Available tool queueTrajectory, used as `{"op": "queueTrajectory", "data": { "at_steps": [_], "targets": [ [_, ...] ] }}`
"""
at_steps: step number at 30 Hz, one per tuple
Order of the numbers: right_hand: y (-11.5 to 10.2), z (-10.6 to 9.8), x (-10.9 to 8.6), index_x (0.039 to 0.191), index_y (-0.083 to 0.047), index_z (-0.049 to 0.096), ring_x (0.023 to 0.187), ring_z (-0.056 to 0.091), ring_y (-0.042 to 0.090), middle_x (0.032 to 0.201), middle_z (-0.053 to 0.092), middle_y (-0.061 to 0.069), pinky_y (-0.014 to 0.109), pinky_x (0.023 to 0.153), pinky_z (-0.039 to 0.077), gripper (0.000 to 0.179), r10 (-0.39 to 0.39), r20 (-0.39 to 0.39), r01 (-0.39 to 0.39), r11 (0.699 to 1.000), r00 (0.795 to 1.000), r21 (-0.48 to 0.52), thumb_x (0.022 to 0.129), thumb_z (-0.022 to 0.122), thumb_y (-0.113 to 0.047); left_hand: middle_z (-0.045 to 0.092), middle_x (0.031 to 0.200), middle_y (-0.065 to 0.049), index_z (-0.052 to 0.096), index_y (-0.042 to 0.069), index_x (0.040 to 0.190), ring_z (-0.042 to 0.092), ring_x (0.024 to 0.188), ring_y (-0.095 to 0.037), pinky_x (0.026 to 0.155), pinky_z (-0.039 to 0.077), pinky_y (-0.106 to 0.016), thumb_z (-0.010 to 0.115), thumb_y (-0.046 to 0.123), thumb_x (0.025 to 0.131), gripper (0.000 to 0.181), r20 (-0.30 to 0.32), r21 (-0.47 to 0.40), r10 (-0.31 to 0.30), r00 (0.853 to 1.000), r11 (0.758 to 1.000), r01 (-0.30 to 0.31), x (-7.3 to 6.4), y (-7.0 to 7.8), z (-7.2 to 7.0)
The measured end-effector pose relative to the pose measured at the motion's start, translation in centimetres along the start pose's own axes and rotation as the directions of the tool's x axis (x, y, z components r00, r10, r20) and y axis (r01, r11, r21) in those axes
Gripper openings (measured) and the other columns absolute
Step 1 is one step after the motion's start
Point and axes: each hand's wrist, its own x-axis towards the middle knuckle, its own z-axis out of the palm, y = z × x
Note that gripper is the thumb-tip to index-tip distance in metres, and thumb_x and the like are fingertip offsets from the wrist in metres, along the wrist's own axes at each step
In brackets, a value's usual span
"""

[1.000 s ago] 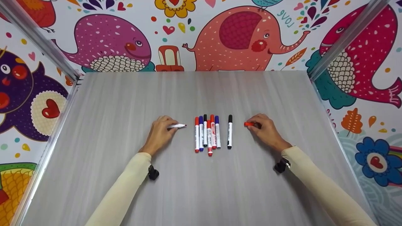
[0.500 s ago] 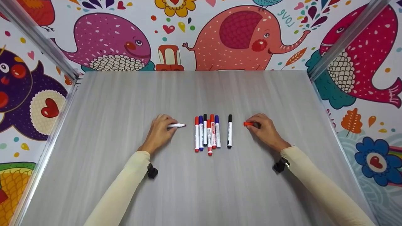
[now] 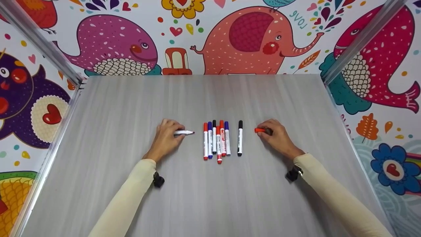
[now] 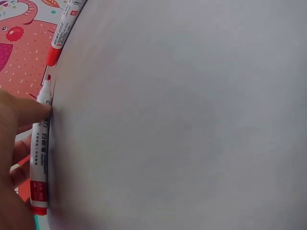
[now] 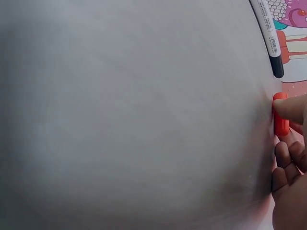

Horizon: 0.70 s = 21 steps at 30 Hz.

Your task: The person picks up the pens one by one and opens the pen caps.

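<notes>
My left hand [image 3: 168, 134] pinches an uncapped whiteboard marker [image 4: 40, 153] between thumb and fingers, low over the table. Its white barrel ends in a red band, and the bare red tip points right, toward the row. Across the row, my right hand [image 3: 275, 134] pinches a red marker cap [image 5: 281, 115], its other fingers curled below. Between the hands lie several capped markers side by side, among them a red marker [image 3: 206, 141], a blue marker [image 3: 210, 140] and a red marker set lower [image 3: 219, 144]. A black marker [image 3: 240, 138] lies apart, nearest the right hand.
The wood-grain table [image 3: 210, 204] reaches back to a wall [image 3: 184, 39] printed with cartoon animals. Metal posts [image 3: 365, 42] stand at the far corners. A small black camera [image 3: 159, 180] sits at each wrist.
Both hands keep their hold on the marker and the cap. The left hand has shifted very slightly to the left; the row of markers lies as before.
</notes>
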Motion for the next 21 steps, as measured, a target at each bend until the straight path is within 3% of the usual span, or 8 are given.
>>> {"op": "queueTrajectory", "data": {
  "at_steps": [11,21],
  "targets": [
    [-0.2,-0.4,-0.1,0.118,0.002,0.080,0.109,0.060,0.029,0.116,0.073,0.015,0.025,0.089,0.046,0.025,0.020,0.014,-0.020,1.000,1.000,-0.008,0.094,0.086,0.000,0.073,0.115,-0.013,0.081,0.002,0.116,0.056,0.119,-0.036,0.101,0.039,-0.060,0.090,0.009,0.090,0.029,-0.029,0.001,-0.013,1.000,1.000,0.013,-0.6,0.2,-0.5],
    [-0.5,-0.9,0.2,0.119,0.003,0.079,0.109,0.059,0.032,0.119,0.071,0.015,0.035,0.091,0.048,0.028,0.003,-0.021,-0.003,1.000,1.000,0.007,0.094,0.088,-0.006,0.073,0.117,-0.014,0.080,0.001,0.117,0.056,0.121,-0.036,0.105,0.040,-0.059,0.089,0.008,0.091,0.028,-0.031,-0.019,-0.033,0.999,0.999,0.033,-1.3,0.5,-1.0]
  ]
}}
